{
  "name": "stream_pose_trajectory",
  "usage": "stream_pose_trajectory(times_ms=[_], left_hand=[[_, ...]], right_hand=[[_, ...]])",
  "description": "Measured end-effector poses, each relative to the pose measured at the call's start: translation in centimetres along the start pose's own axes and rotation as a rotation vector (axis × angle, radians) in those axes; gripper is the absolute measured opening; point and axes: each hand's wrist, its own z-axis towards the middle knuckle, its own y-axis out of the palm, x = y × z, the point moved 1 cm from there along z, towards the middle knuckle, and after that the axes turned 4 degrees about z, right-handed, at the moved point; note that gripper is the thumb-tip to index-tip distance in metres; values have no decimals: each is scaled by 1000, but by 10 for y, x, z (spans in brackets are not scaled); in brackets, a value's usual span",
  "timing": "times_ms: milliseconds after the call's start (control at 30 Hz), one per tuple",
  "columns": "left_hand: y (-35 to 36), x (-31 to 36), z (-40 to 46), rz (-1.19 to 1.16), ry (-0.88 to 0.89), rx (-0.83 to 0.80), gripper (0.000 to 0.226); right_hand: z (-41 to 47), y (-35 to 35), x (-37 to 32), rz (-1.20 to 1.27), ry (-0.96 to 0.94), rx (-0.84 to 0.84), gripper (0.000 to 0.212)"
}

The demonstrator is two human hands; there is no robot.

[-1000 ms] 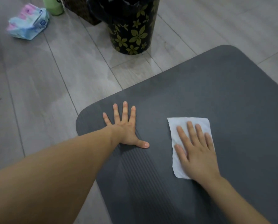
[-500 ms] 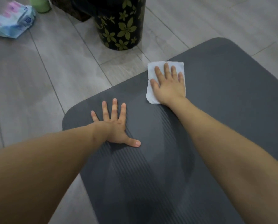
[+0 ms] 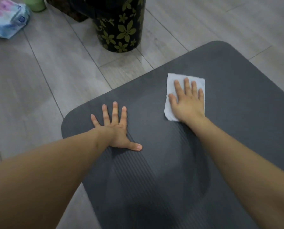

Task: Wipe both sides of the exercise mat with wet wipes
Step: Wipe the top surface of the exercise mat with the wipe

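Note:
A dark grey ribbed exercise mat lies flat on the floor and fills the lower right of the head view. My left hand presses flat on the mat near its left corner, fingers spread. My right hand lies flat with straight fingers on a white wet wipe, which is spread on the mat near the far edge. A damp sheen shows on the mat between my arms.
A black bin with yellow-green flowers stands on the grey plank floor just beyond the mat's far edge. A pack of wet wipes lies at the far left, next to a green container.
My right hand slid the wipe up to the mat's far edge, then across to the right. My left hand stayed pressed in the same place on the mat.

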Motion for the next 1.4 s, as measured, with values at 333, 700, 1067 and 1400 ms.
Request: stream_pose_trajectory(times_ms=[333, 700, 1067, 1400], left_hand=[[5, -1, -3, 32, -17, 102, 154], [15, 20, -27, 211, 278, 481, 86], [62, 116, -36, 121, 606, 724, 52], [22, 175, 8, 54, 646, 750, 48]], right_hand=[[-7, -2, -5, 27, 5, -17, 66], [-159, 18, 46, 73, 122, 40, 64], [-289, 36, 84, 74, 336, 89, 61], [-203, 14, 128, 146, 484, 118, 65]])
